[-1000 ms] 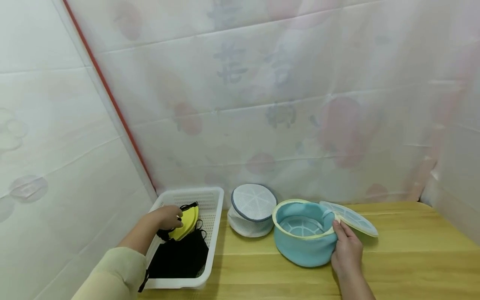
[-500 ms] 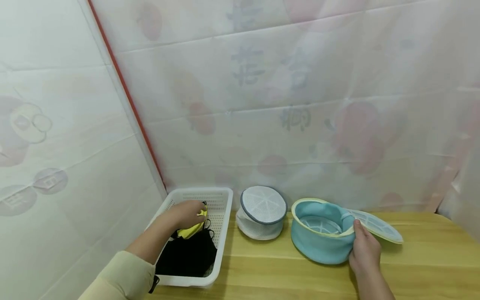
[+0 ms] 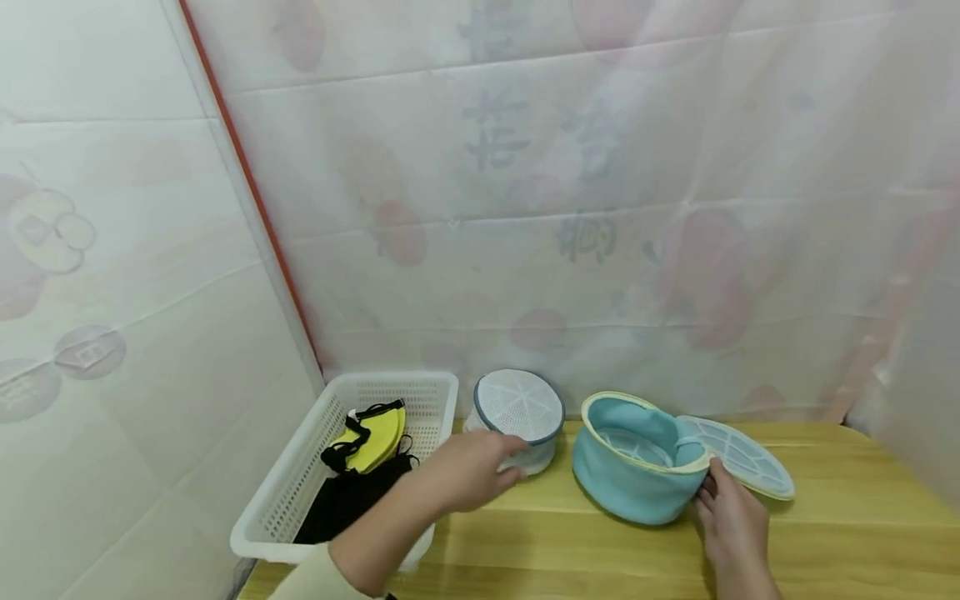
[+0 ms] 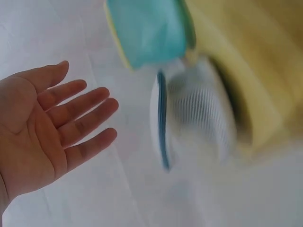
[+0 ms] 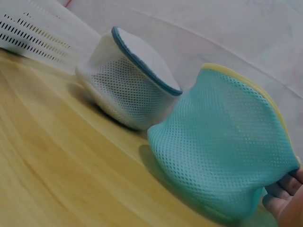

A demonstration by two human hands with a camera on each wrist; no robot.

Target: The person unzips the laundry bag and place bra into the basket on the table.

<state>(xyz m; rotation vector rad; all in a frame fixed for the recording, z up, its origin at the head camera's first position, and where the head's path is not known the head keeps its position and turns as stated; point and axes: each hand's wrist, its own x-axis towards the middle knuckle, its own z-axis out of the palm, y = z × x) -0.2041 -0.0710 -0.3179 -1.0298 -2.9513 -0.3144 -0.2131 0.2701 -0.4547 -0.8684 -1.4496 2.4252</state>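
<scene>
Your round blue mesh bag [image 3: 622,492] stands uncovered on the table [image 3: 847,533], yellow-rimmed, its edge gripped by your right hand [image 3: 735,521]. Your left hand [image 3: 468,473], holding nothing, extends loosely spread fingers before the white mesh bag [image 3: 519,404].

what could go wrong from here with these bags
The left hand is near the white bag and might knock it. The right hand holds the blue bag by one edge, so it may buckle. In the basket, the black straps on the yellow item could tangle with the black item.
</scene>
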